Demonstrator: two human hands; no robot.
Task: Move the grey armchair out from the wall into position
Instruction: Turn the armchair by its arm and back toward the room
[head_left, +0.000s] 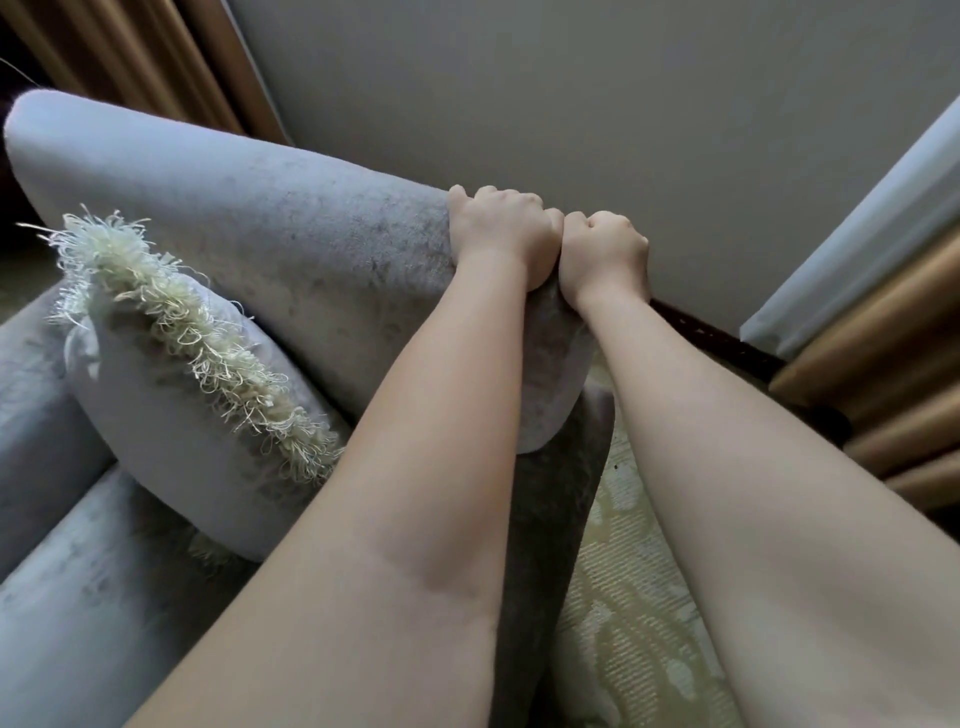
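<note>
Grey cushion (171, 441) with a shaggy cream fringe (182, 317) along its top edge. Plain pale wall (571, 104) behind it, dark skirting board (727, 340) along the bottom, gold curtains (893, 364) far right, and cream patterned carpet (623, 597) underneath.

home living room: upholstered armchair (249, 244), fringed cushion (171, 374), patterned carpet (634, 597), curtains (883, 364) by plain wall (571, 93).

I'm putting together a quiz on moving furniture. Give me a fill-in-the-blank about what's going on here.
1. The left hand and the right hand both grip the grey armchair along the top of its ____.
2. The two hands sit side by side, ____ each other.
3. The cushion on the seat has a cream ____ along its edge.

Missing words: backrest; touching; fringe.
</note>
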